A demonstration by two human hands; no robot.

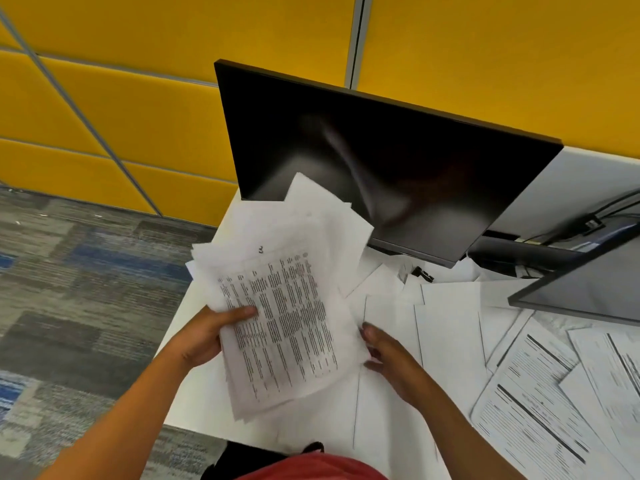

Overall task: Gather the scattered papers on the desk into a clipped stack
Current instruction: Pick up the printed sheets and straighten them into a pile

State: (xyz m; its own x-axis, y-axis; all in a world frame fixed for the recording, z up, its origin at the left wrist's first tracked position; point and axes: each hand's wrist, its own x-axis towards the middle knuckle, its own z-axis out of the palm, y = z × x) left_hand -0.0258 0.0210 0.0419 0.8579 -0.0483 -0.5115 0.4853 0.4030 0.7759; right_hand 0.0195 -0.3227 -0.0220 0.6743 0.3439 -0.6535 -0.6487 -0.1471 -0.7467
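An uneven stack of papers (287,306) is lifted above the white desk (180,327), its top sheet covered with columns of print. My left hand (204,337) grips the stack's left edge, thumb on top. My right hand (391,362) rests against the stack's right edge with fingers apart, not clearly gripping. Loose papers (450,341) lie spread over the desk to the right, and printed sheets (540,403) overlap at the lower right. A black binder clip (423,273) lies among the sheets below the monitor.
A dark monitor (381,161) stands at the desk's back, close behind the raised stack. A second screen (588,289) juts in from the right, with cables (588,220) behind it. Yellow partition panels (138,116) enclose the desk; patterned carpet (69,289) is left.
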